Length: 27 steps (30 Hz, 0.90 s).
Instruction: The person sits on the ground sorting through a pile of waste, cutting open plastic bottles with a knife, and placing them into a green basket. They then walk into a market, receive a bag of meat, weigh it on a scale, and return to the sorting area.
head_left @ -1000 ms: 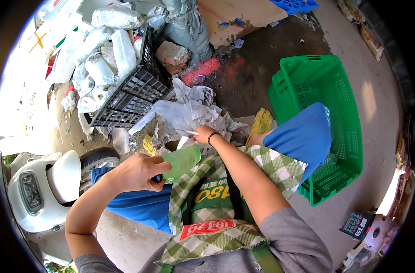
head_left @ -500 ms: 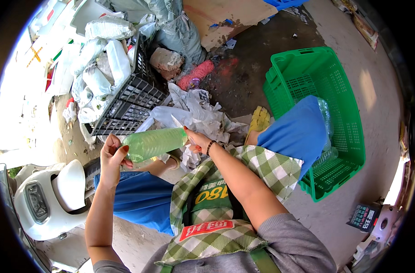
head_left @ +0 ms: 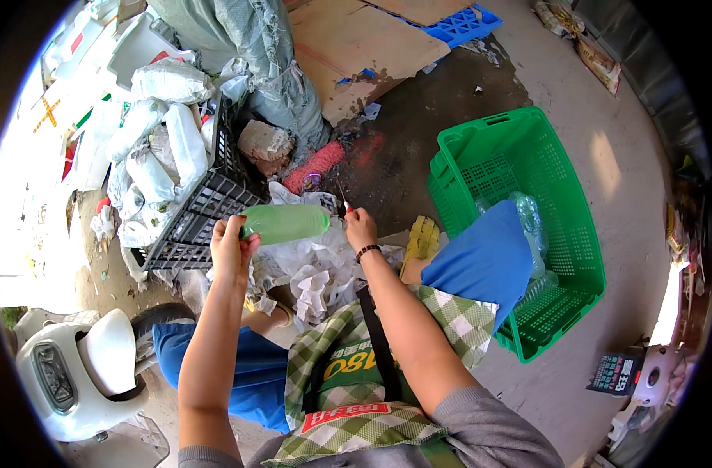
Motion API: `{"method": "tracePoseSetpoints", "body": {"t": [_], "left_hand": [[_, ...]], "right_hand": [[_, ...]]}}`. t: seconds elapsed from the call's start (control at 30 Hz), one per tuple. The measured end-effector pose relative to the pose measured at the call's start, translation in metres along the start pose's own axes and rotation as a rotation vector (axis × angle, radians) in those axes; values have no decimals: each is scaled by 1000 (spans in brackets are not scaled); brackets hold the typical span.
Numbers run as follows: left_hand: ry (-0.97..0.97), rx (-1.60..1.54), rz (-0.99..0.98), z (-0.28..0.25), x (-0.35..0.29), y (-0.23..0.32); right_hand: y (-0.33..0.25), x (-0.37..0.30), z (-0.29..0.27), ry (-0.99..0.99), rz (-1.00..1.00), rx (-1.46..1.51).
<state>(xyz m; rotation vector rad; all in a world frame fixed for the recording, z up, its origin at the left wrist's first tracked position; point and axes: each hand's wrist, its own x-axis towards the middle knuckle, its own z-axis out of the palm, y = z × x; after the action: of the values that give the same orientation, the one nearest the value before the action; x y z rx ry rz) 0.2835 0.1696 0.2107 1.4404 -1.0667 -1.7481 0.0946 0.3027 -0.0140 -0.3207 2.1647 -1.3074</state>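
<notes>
A pale green, see-through plastic bottle (head_left: 287,224) lies level in front of me. My left hand (head_left: 232,248) is closed round its left end. Its right end is free, a little short of my right hand (head_left: 361,228). That hand is closed on a small knife (head_left: 347,206), whose red and white handle end shows above the fingers and whose thin blade points up and away. Below the bottle, white paper and film scraps (head_left: 313,285) lie heaped on the ground between my feet.
A black crate (head_left: 204,207) overfull of wrapped white bundles stands at the left. To the right, a green perforated crate (head_left: 562,210) holds several clear bottles (head_left: 531,222) beside my knee. A white scooter (head_left: 87,363) is at lower left. A brick (head_left: 264,143) and cardboard (head_left: 363,51) lie beyond.
Both hands have moved farther from my body. My right hand has come away from the bottle's right end with the knife, while my left hand keeps hold. The view has shifted slightly.
</notes>
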Motion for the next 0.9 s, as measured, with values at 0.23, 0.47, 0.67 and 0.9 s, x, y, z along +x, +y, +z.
{"method": "tracePoseSetpoints", "body": {"t": [0.23, 0.47, 0.67, 0.9], "left_hand": [[34, -592, -417, 75, 127, -177], [1, -646, -482, 89, 128, -202], [28, -677, -526, 92, 124, -190], [70, -802, -546, 74, 141, -192]], "right_hand": [[-140, 47, -84, -207, -316, -755], [-237, 92, -85, -496, -630, -1160], [-131, 119, 7, -519, -643, -1200], [-136, 201, 0, -594, -612, -1320]]}}
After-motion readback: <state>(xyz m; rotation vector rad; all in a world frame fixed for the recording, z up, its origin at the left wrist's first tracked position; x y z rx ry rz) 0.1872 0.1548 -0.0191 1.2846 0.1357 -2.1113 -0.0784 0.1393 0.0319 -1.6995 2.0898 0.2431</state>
